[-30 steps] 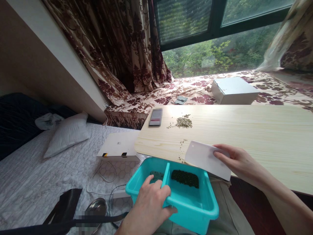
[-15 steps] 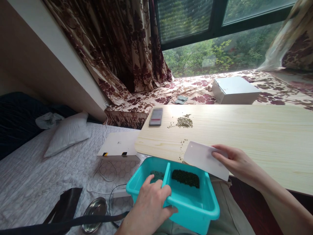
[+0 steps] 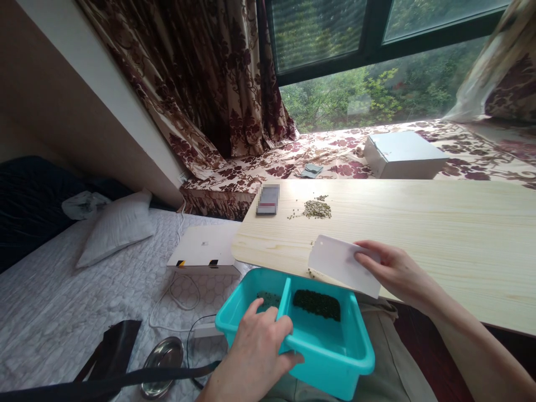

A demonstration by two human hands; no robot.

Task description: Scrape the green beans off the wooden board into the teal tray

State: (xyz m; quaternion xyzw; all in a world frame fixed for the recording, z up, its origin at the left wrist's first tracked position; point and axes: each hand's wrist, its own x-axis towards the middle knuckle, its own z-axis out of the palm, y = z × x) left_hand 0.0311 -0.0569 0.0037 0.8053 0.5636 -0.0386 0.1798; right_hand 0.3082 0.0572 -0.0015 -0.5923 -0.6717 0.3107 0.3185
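My right hand [image 3: 387,267] pinches a flat white plastic scraper [image 3: 341,261], tilted at the front edge of the wooden table [image 3: 435,229]. A few small greenish beans [image 3: 310,273] show beside the scraper's left end; whatever is beneath it is hidden. Below that edge is a turquoise two-part bin [image 3: 322,368], its near rim gripped by my left hand [image 3: 263,340]. Dark green beans [image 3: 317,304] form a heap in the right compartment. Scattered small pieces lie in the left one, partly covered by my fingers. Farther back on the tabletop is a loose pile of greenish-brown beans [image 3: 317,209].
A dark, blurred-out flat object [image 3: 268,200] lies at the table's left corner. Left of the bin, the bed holds a white box [image 3: 205,245], cables, a metal dish [image 3: 161,365] and a black strap [image 3: 125,379]. A pale box [image 3: 404,153] rests on the window ledge.
My right hand has drawn the scraper slightly left and up, over the stray beans at the table edge; fewer of them show now. My left hand stays on the bin.
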